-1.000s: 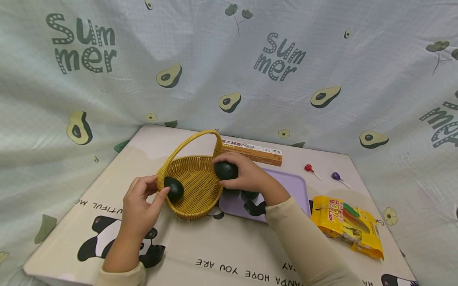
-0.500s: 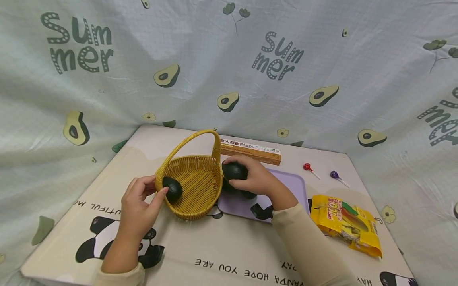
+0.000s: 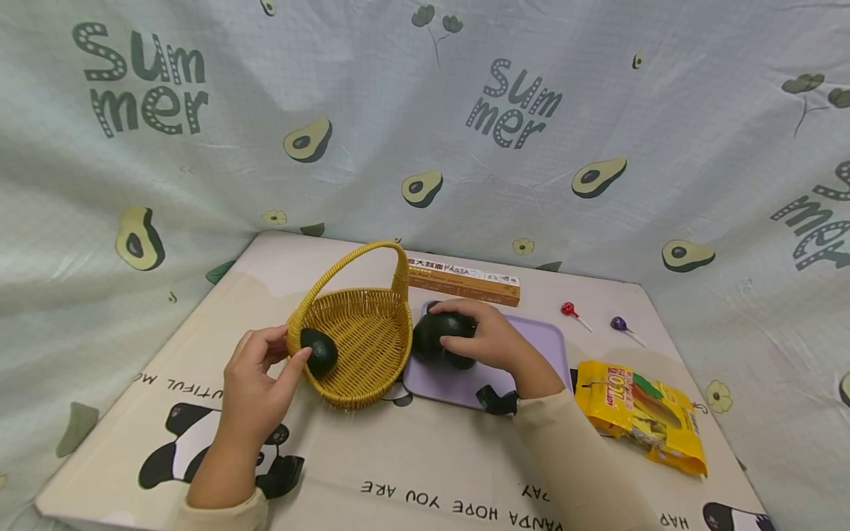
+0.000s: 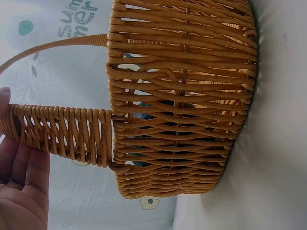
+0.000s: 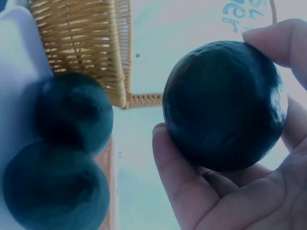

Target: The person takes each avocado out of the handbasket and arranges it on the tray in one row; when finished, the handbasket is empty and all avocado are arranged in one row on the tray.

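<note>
My left hand [image 3: 255, 380] grips the lower handle of the yellow wicker basket [image 3: 365, 358]; the left wrist view has its thumb and fingers on either side of the woven handle [image 4: 62, 134]. Inside the basket, near that hand, lies one dark green avocado [image 3: 321, 352]. With thumb and fingers my right hand [image 3: 494, 343] holds another avocado [image 5: 223, 105] above the lilac tray [image 3: 538, 335]. Two more avocados rest on the tray close to the basket, one nearer [image 5: 74, 112] to it and the other avocado [image 5: 57, 189] beside that; in the head view they are partly hidden.
Behind the tray lies a long pasta box [image 3: 465, 280]. To the right are a red lollipop [image 3: 575, 315], a purple lollipop [image 3: 626, 330] and a yellow candy bag [image 3: 640, 417]. A printed curtain [image 3: 372, 110] hangs behind the table.
My right hand has moved right with its avocado, from the basket's right rim to over the tray. The left hand and basket have stayed in place.
</note>
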Demonstrator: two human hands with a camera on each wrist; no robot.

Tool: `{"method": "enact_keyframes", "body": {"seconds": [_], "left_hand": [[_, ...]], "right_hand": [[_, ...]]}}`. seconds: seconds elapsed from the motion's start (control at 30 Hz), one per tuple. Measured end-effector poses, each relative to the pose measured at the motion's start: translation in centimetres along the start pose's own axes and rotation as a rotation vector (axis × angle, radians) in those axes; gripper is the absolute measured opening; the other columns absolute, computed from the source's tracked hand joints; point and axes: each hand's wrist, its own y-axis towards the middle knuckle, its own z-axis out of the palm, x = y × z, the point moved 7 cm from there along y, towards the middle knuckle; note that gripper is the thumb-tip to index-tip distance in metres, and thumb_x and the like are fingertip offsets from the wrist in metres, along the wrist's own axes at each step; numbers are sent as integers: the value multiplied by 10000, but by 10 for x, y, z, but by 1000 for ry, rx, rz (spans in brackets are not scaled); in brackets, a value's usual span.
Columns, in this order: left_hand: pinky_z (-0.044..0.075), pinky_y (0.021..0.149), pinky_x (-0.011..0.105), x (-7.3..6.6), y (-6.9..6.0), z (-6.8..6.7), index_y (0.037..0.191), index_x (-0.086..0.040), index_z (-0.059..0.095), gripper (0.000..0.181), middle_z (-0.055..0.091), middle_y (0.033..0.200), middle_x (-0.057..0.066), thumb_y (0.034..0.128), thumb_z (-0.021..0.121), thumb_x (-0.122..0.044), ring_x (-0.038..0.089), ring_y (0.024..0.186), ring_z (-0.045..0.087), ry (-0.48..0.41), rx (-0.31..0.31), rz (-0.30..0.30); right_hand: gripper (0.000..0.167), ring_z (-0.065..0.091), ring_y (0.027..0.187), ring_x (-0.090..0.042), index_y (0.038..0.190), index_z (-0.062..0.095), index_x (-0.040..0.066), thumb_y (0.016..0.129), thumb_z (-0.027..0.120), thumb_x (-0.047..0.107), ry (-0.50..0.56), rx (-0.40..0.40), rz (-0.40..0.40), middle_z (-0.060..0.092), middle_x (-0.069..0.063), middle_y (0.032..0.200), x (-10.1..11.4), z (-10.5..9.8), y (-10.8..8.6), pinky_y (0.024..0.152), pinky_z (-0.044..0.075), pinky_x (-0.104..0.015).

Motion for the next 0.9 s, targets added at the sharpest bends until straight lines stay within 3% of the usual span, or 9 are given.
{"method": "enact_keyframes", "body": {"seconds": [0.3,0.7,0.9], "left_hand": [[504,879,31,0,0,-1,1160,57,649,388,610,1014,128,809,810,93,-61,967,571,-8,-1,-3],[500,881,26,-1,-1,0,1162,65,644,390,608,1011,132,809,807,97,-75,964,567,-2,-1,-5],[500,882,28,0,0,0,1159,67,646,387,607,1009,134,809,808,96,-76,966,569,-5,-1,-2]], "right_hand": [[548,581,1194,-301,1302,614,327,825,843,187,38,-36,89,584,-11,1407,-14,-6,-7,982,550,-525],[550,585,1178,-353,1268,556,324,819,844,188,56,-95,164,552,-73,1414,-29,-14,-18,934,573,-506],[643,578,1183,-366,1375,528,299,822,835,181,57,-133,199,534,-91,1439,-39,-18,-25,985,553,-547]]}}
